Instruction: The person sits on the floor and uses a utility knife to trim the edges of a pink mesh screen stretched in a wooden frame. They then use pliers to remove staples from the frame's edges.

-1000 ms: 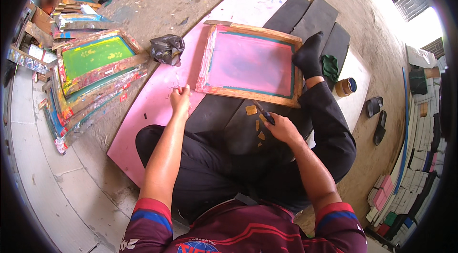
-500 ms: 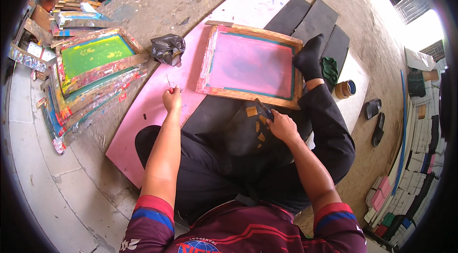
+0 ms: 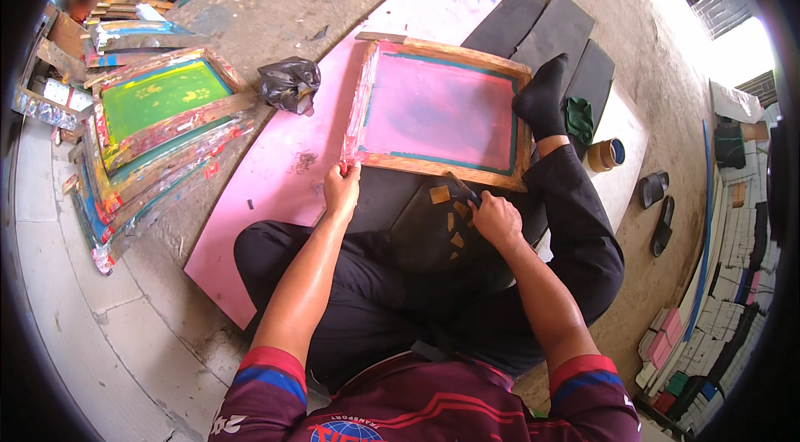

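Note:
A wood-framed printing screen [image 3: 442,169] lies on the pink board, its mesh pink with a teal border. At its near left corner, my left hand [image 3: 342,188] is closed, fingertips against the wood; a bit of red shows there, but what they pinch is unclear. My right hand [image 3: 497,219] grips a dark-handled tool with a narrow blade [image 3: 459,184], just below the screen's near edge. Several brown tape pieces [image 3: 439,194] are scattered beside it on a black sheet [image 3: 404,221]. My socked foot [image 3: 543,92] rests by the screen's right edge.
A crumpled black plastic bag [image 3: 289,84] sits left of the screen. Paint-stained frames [image 3: 171,129] are stacked farther left. On the right are a green cloth [image 3: 578,119], brown tape rolls [image 3: 606,155] and black sandals [image 3: 658,209]. A pink board [image 3: 250,234] lies beneath.
My left hand has moved right, from over the pink board to the screen's near left corner. The right hand stays about in place, its tool turned slightly.

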Tool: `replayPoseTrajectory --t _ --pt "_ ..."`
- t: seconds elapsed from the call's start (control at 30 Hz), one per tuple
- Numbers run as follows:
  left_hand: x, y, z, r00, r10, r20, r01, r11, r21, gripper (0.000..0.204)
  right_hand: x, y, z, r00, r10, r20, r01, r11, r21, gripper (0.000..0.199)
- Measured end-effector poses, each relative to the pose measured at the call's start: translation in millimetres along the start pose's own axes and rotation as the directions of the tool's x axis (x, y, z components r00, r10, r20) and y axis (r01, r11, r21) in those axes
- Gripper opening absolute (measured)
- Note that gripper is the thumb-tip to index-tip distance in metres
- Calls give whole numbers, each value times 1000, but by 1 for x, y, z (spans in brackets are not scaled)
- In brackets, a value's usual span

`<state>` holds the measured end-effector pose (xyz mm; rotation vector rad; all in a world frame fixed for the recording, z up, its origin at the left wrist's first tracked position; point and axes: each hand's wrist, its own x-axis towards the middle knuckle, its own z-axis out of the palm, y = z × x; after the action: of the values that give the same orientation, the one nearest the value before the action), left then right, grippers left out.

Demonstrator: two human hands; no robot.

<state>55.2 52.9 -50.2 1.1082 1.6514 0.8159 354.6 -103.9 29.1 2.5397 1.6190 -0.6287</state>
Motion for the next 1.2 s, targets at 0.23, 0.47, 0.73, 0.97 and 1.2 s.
replayPoseTrajectory --t 0.23,0.47,0.73,0.97,1.2 --pt "-6 12 0 995 -64 74 66 997 -38 33 7 18 24 992 -82 -92 84 996 20 33" --pt "-9 16 1 989 -69 133 84 990 -111 28 22 35 31 981 -159 -113 165 985 47 35" --pt "-39 29 4 896 -2 444 86 982 -169 28 1 15 6 968 -247 -52 252 929 273 43" --pt "-68 36 17 798 53 600 145 950 -277 26 -24 -32 5 892 -418 171 148 629 763 43" --pt "-65 26 14 775 27 631 293 870 -397 16 -28 -37 -6 807 -435 399 -79 591 803 29"
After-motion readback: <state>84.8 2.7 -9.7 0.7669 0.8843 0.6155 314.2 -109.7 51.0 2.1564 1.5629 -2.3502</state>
